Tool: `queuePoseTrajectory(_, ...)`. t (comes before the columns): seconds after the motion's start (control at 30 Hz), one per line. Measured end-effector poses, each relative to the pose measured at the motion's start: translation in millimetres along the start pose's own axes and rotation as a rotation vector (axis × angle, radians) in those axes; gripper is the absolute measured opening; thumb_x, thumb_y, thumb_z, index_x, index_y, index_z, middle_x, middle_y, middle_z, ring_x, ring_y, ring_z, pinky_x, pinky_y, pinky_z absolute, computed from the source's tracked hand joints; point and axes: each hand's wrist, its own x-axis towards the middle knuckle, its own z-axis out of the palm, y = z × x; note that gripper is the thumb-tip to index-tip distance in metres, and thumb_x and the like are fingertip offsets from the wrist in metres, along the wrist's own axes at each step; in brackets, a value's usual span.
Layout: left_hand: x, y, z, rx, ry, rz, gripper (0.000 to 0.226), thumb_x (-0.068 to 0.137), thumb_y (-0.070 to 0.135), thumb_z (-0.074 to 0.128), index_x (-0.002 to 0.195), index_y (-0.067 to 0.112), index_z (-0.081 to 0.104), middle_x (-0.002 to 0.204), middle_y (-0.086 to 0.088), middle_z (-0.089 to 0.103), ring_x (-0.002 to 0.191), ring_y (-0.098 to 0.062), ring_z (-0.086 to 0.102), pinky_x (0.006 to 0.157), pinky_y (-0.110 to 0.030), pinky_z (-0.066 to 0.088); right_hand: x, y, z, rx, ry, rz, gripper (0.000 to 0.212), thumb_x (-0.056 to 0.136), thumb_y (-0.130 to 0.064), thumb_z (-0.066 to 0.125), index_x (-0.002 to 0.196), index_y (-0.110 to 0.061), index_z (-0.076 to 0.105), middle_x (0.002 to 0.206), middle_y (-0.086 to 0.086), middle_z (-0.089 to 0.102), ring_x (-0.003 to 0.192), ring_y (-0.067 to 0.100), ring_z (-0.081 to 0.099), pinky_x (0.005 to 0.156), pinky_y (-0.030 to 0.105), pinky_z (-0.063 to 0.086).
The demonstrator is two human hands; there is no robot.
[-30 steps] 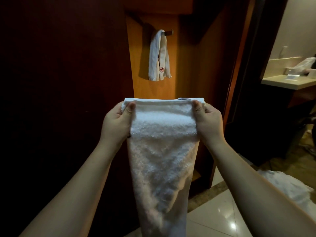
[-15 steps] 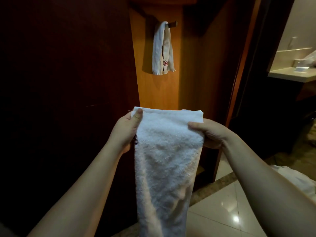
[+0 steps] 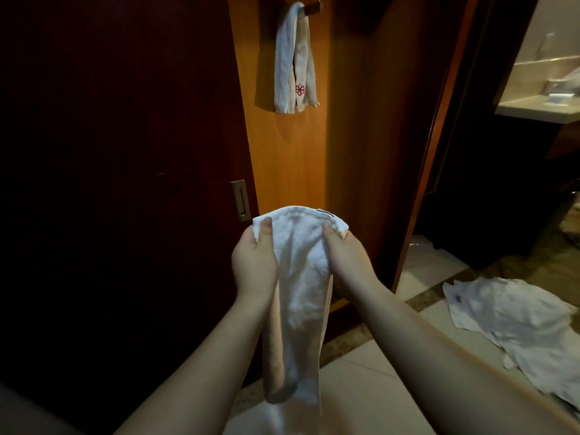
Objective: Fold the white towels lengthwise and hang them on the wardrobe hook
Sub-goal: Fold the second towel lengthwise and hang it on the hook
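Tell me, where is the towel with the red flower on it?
The towel with the red flower hangs from the wardrobe hook at the top of the head view, above both hands.

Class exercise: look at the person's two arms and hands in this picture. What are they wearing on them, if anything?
Nothing shows: both forearms are bare with no sleeves in view. The left hand and the right hand wear no gloves, and no rings, watch or bracelets are visible. The thumbnails look short and unpainted.
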Motion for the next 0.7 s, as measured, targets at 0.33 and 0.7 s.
queuePoseTrajectory(0.33,-38.0,10.3,18.0,-0.040,-0.202,0.041,0.021,0.101,0.047,0.049,0.097,0.036,0.067,0.085,0.027,0.072,0.080,0.008,0.068,0.058,-0.006,0.048,-24.0,-6.2,5.9,0.011,-0.126,-0.017,0.049,0.106,-0.052,0.033,0.133,-0.021,0.060,0.107,-0.006,0.071,0.093,0.004,0.069,0.066,0.009,0.050)
queuePoseTrajectory(0.7,-9.8,35.0,-1.5,-0.008,-0.806,-0.172,0.103,0.073,0.091,0.016,0.148,0.028,0.047,0.150,0.007,0.050,0.132,-0.003,0.045,0.105,-0.027,0.037,-17.7,-31.2,-21.6,-0.084,-0.459,-0.040,0.053,0.095,-0.047,0.056,0.137,-0.014,0.054,0.130,0.013,0.062,0.122,0.027,0.058,0.110,0.049,0.042)
